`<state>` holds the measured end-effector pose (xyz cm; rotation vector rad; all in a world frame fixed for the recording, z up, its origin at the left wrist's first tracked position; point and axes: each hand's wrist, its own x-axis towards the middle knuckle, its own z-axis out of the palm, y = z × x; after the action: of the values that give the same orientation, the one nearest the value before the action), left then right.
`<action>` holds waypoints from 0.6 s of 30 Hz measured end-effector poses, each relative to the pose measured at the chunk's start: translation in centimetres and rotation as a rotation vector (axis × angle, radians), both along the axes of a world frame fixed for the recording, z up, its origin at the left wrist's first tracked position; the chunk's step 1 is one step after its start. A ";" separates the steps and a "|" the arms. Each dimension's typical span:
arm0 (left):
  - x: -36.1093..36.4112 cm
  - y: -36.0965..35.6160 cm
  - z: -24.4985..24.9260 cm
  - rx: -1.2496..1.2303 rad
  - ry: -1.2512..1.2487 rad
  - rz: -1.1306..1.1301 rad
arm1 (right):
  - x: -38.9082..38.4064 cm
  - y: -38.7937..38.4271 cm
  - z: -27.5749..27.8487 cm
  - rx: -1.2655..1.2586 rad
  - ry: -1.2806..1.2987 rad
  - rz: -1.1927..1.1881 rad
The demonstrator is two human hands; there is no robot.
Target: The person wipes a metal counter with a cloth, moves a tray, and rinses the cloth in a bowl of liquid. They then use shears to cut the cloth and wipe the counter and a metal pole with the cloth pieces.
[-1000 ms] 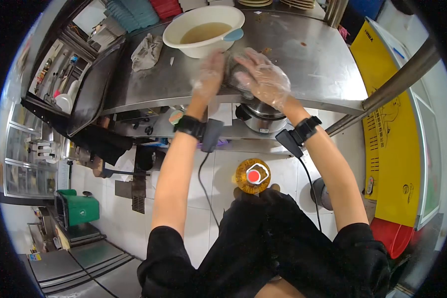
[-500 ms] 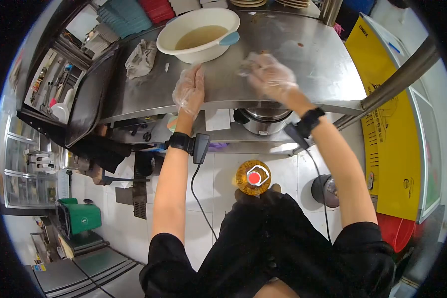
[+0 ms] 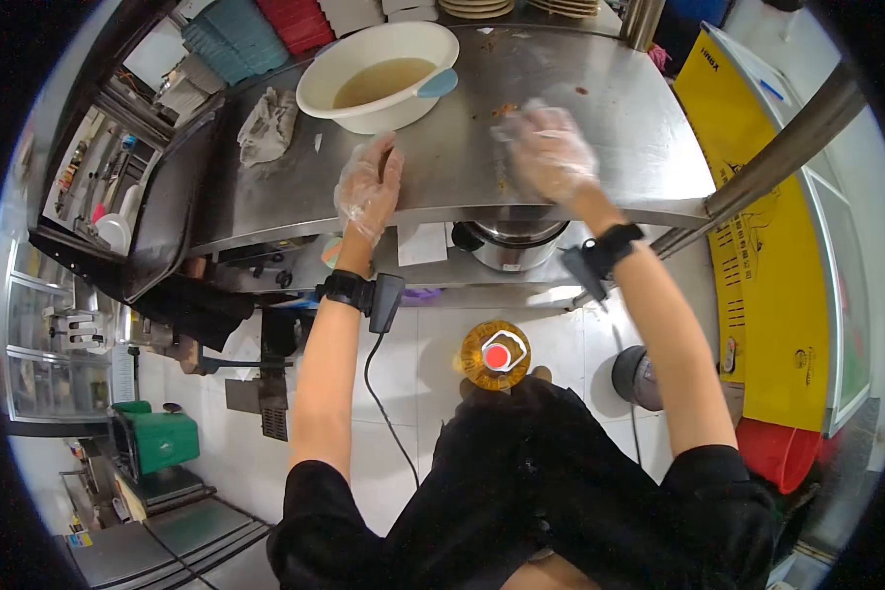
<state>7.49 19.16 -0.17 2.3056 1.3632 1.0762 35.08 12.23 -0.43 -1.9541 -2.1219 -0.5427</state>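
My left hand (image 3: 368, 185), in a clear plastic glove, lies flat on the steel counter (image 3: 442, 167) near its front edge with fingers apart and nothing in it. My right hand (image 3: 551, 152), also gloved, presses down on the counter further right with fingers curled. Whether it holds something under the palm is hidden. Brown crumbs and a smear (image 3: 502, 175) lie beside it. A white basin (image 3: 369, 108) of brownish liquid, with a light-blue scoop (image 3: 437, 84) on its rim, stands just behind my left hand.
A grey rag (image 3: 265, 123) lies left of the basin. A metal pot (image 3: 509, 241) sits on the shelf below the counter. An oil bottle with a red cap (image 3: 495, 354) stands on the floor by my legs. A steel post (image 3: 787, 147) and a yellow board (image 3: 757, 256) are at the right.
Both hands were together on a dark object near the basin. They have parted: the left drew back to the front edge and the right slid right along the counter.
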 end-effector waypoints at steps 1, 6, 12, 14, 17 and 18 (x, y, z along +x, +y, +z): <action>0.0 0.2 -0.3 0.004 0.002 0.000 | -2.9 0.8 0.4 -0.044 0.017 0.006; 2.1 -0.3 0.9 0.063 0.087 -0.284 | -6.7 3.4 1.2 -0.150 0.458 0.106; 7.5 -0.7 2.1 0.086 0.556 -0.423 | 2.9 -4.0 1.6 0.228 0.448 0.075; 9.2 -0.1 2.1 0.166 0.769 -0.457 | 6.3 -6.3 0.7 0.282 0.462 0.010; 11.4 0.9 1.6 0.133 0.780 -0.481 | 9.1 -8.2 0.0 0.362 0.400 -0.063; 12.5 1.1 1.3 0.144 0.783 -0.487 | 9.4 -8.2 -0.3 0.401 0.434 -0.078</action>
<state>20.01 20.30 1.15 3.0965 0.8165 0.1080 44.49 3.99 -0.70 -1.7383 -1.5442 -0.4609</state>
